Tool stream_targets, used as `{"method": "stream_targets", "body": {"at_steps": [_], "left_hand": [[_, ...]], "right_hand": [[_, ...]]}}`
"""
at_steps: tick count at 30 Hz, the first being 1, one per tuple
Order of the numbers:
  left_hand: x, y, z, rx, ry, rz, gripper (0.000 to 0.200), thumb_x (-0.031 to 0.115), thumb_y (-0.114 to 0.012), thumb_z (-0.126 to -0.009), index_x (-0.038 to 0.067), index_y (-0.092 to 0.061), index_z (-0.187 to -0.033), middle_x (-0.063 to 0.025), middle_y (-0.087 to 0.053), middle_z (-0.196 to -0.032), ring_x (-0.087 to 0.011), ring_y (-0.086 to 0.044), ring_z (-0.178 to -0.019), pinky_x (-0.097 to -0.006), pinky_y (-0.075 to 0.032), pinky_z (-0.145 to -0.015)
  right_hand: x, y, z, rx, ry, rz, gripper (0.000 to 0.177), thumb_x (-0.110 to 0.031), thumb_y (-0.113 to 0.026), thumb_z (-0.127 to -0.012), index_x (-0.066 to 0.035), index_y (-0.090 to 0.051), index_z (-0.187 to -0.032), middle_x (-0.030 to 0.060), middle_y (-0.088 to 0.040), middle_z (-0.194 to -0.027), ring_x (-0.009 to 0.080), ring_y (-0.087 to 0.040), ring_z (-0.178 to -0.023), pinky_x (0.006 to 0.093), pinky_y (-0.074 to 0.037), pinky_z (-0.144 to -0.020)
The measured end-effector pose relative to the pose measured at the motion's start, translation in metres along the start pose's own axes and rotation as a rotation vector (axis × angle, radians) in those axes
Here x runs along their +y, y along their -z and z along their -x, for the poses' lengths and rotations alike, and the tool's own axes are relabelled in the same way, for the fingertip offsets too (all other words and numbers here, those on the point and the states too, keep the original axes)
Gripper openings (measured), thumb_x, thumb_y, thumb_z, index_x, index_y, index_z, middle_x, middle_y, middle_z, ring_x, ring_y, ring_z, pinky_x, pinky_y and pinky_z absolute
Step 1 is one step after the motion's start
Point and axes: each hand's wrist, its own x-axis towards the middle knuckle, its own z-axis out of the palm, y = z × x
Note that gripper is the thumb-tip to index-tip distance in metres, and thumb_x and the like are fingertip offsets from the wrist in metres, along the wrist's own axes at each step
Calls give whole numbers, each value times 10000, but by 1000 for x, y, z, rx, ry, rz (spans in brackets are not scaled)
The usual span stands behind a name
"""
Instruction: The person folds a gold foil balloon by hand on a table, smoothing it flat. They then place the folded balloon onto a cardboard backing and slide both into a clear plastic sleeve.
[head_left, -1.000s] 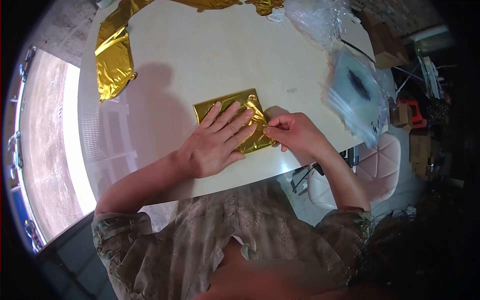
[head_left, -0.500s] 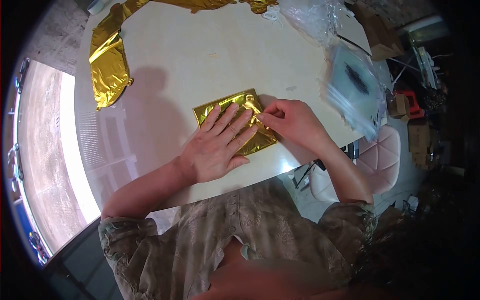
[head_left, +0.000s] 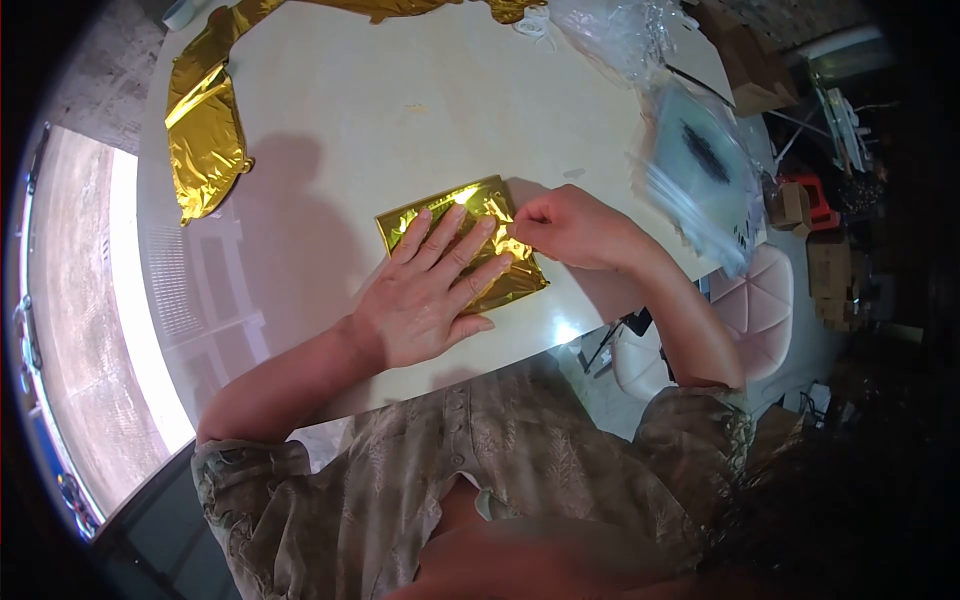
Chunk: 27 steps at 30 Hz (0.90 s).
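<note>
The left hand [head_left: 430, 290] lies flat, fingers spread and unclenched, pressing down on the folded gold foil [head_left: 478, 200]; the foil sits under its fingers on the table [head_left: 400, 110], skewed, its far edge rising toward the right hand [head_left: 570, 228]; it looks nearly square, so its long axis is unclear; the right hand, just beside the left fingertips, pinches the foil's near-side edge; a long gold strip [head_left: 200, 130] lies well beyond the left hand; clear plastic bags [head_left: 700, 165] lie past the right.

Pale round table [head_left: 380, 120], pink chair [head_left: 765, 300]
</note>
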Motion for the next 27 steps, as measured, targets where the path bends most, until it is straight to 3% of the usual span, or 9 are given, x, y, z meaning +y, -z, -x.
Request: {"method": "stream_targets", "body": {"at_steps": [5, 7, 8, 10, 12, 13, 19, 22, 27], "left_hand": [[0, 0, -1, -11, 11, 3, 783, 488, -660, -872, 190, -367, -1534, -149, -232, -1628, -393, -181, -1506, -564, -116, -1221], [0, -1, -1, -6, 16, -14, 789, 498, -662, -866, 177, -377, -1527, -148, -232, -1628, -390, -179, -1507, -563, -117, -1221], [0, -1, -1, 3, 20, -13, 789, 498, -662, -866, 177, -377, -1527, -148, -232, -1628, -390, -179, -1507, -563, -117, -1221], [1, 1, -2, 8, 26, -20, 735, 515, -648, -864, 158, -461, -1479, -135, -323, -1587, -372, -203, -1500, -543, -97, -1233], [0, 1, -2, 26, 30, -21, 737, 517, -655, -854, 142, -479, -1464, -137, -328, -1585, -370, -212, -1498, -538, -100, -1234], [0, 0, -2, 25, 24, -20, 740, 519, -662, -844, 127, -497, -1449, -139, -333, -1582, -368, -220, -1496, -533, -102, -1235], [-1, 0, -1, 64, 8, 55, 892, 429, -777, -746, 92, -423, -1492, -169, -310, -1595, -404, -227, -1493, -551, -143, -1220], [1, 3, -2, 100, 23, 41, 820, 444, -759, -759, 47, -506, -1431, -172, -409, -1536, -388, -304, -1463, -529, -187, -1213], [1, 4, -2, 107, 0, 35, 833, 451, -760, -752, 27, -507, -1423, -191, -419, -1523, -396, -314, -1457, -537, -199, -1208]], "right_hand": [[-14, -4, 24, 127, -33, 223, 207, -258, -659, -929, -73, -706, -1007, 112, -668, -780, 224, -641, -687, 338, -496, -652], [-6, -21, 44, 538, 251, 280, 194, -230, -711, -884, -83, -724, -1010, 81, -720, -917, 257, -693, -781, 399, -529, -691], [6, -32, 46, 536, 255, 290, 194, -230, -711, -884, -83, -724, -1010, 81, -720, -917, 257, -693, -781, 399, -529, -691], [33, -52, 48, 744, 885, 416, 333, -232, -751, -846, -93, -700, -1144, 73, -696, -1190, 271, -687, -1036, 444, -532, -888], [28, -64, 62, 545, 825, 700, 536, -272, -758, -840, -75, -605, -1315, 94, -557, -1428, 289, -536, -1316, 469, -409, -1101], [40, -76, 62, 495, 808, 720, 662, -313, -740, -855, -57, -507, -1420, 154, -423, -1537, 309, -361, -1453, 475, -252, -1202], [48, -83, 63, 414, 636, 566, 697, -367, -670, -907, -16, -440, -1464, 184, -354, -1570, 363, -304, -1472, 499, -209, -1209], [46, -81, 62, 391, 624, 550, 703, -369, -667, -913, -13, -428, -1470, 188, -352, -1570, 369, -299, -1472, 514, -209, -1207], [45, -81, 62, 391, 630, 546, 694, -370, -666, -916, -13, -435, -1465, 186, -365, -1562, 373, -305, -1468, 539, -202, -1204]]}}
